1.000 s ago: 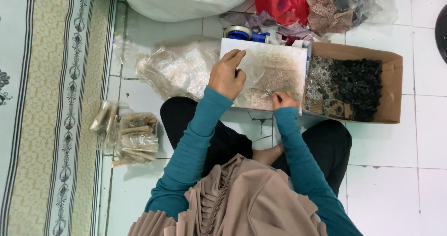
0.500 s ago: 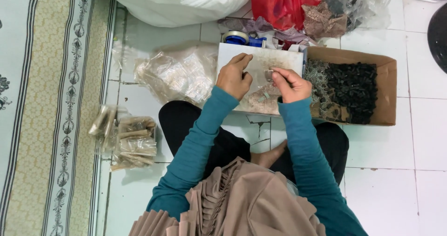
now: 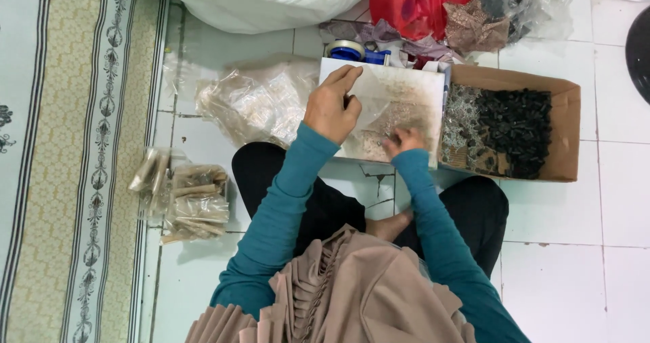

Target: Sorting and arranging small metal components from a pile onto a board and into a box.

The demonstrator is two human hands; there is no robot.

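White tiled floor (image 3: 609, 201), person seated; left hand (image 3: 332, 106) pinches a clear plastic bag (image 3: 369, 109) over the white board (image 3: 406, 92), right hand (image 3: 404, 141) fingers curled on small pieces, grip unclear. Judged partway: filled packets (image 3: 193, 201) lie to the left; cardboard box (image 3: 565, 126) w/ dark bits is full, empty bags (image 3: 261, 102) left.

A single head-worn camera looks almost straight down on the seated person from above, close enough that the headscarf (image 3: 338, 289) fills the bottom edge. It faces the tiled floor (image 3: 609, 201) ahead of the knees, with the patterned rug (image 3: 61, 160) running along the left edge.
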